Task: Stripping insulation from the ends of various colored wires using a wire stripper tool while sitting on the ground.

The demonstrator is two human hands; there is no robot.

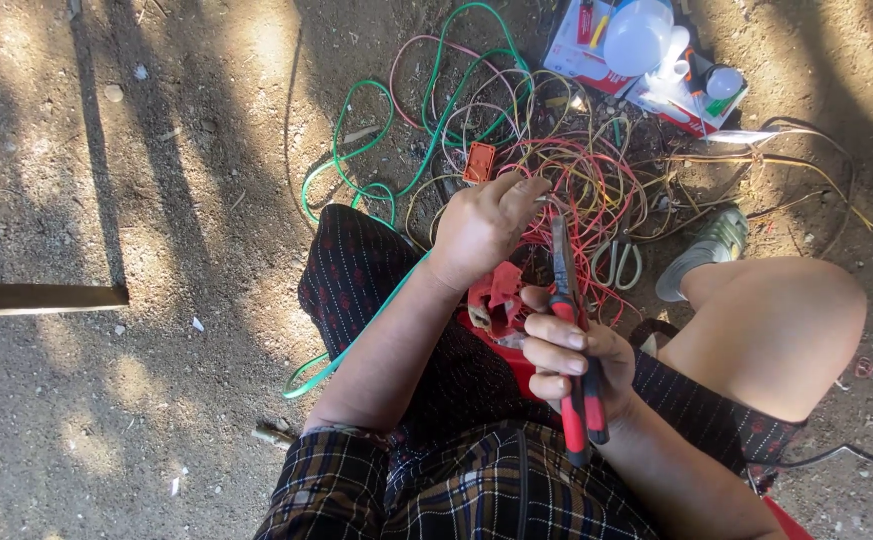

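Two flat red-and-white packages (596, 50) lay at the top of the dirt, beyond tangled wires (556, 160). The right hand (566, 350) was closed around red-handled pliers (568, 330), long axis running away from the person, nose up toward the left hand (481, 225), which pinched a wire end.

Head view, steeply down, close

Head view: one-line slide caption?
Right hand grips red-handled pliers; left hand pinches a wire above tangled wires on dirt.
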